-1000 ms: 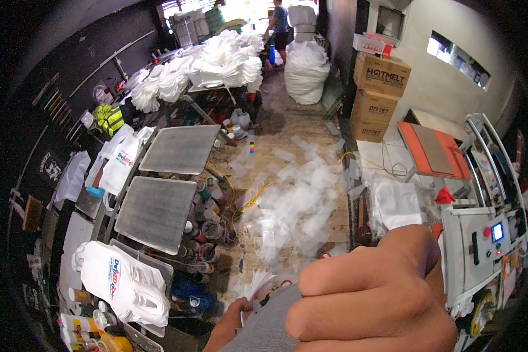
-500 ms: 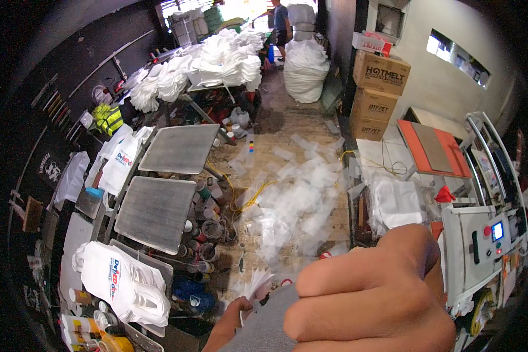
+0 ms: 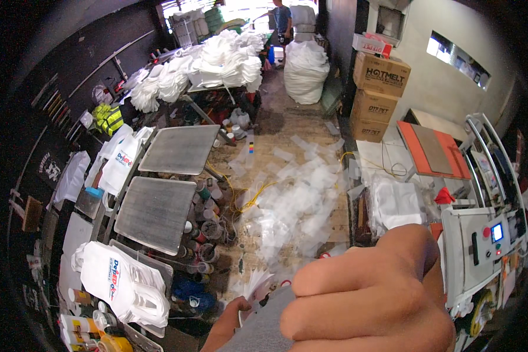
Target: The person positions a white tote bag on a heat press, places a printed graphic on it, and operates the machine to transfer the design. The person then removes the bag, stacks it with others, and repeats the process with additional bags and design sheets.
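My right hand (image 3: 364,287) is large and close at the lower right, its fingers curled into a closed fist. Whatever it may hold is hidden behind the knuckles. Low in the middle, my left hand (image 3: 236,309) is closed at the edge of a fanned bundle of thin white sheets (image 3: 256,285). Grey cloth (image 3: 267,322) lies between the two hands and covers part of the bundle. Beyond them, loose translucent white sheets (image 3: 302,202) are heaped on the wooden floor.
Flat grey platens (image 3: 155,214) line the left, with printed white bags (image 3: 123,281) on the nearest. Paint tubs (image 3: 208,229) crowd beneath. A heat press (image 3: 472,252) and stacked cartons (image 3: 378,88) stand right. White cloth piles (image 3: 226,58) and a person (image 3: 281,23) are far back.
My right hand has shifted very slightly left, still curled. My left hand and the white sheets look the same. The person at the far end has changed stance a little.
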{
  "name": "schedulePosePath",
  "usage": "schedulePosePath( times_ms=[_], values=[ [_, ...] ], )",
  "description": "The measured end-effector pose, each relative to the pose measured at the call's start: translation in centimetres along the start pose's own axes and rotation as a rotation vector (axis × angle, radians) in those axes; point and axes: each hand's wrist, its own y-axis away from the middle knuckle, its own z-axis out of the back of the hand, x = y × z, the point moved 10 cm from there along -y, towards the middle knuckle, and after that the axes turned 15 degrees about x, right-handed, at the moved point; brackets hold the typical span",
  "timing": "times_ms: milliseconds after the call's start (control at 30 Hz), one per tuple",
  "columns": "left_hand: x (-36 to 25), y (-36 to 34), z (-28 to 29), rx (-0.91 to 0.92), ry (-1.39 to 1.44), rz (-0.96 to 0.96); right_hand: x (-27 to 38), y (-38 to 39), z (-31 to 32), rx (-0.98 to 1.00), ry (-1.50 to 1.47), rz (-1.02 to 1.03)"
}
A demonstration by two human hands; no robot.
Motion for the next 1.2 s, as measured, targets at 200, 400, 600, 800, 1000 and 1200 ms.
schedulePosePath(
  times_ms=[200, 400, 600, 800, 1000, 1200],
  values=[
    [-0.2, -0.3, 0.1, -0.007, -0.006, -0.004, -1.3, 0.2, -0.1, -0.212, -0.17, 0.252],
    [0.0, -0.7, -0.3, -0.005, -0.021, -0.01, 0.6, 2.0, -1.8, -0.458, -0.063, 0.813],
    [0.6, -1.1, -0.6, 0.027, -0.073, 0.036, 1.5, 2.0, -2.4, -0.164, 0.012, 0.79],
    [0.8, -0.9, -0.6, 0.026, 0.062, -0.016, 2.1, 1.4, -2.0, -0.054, 0.07, 0.59],
    [1.3, 0.2, 0.6, -0.042, 0.017, 0.003, -1.6, 0.9, -1.6, -0.123, 0.116, 0.247],
    [1.2, 6.8, 9.6, -0.282, -0.091, 0.069, -17.7, 2.9, -5.2, 0.024, 0.221, -0.395]
  ],
)
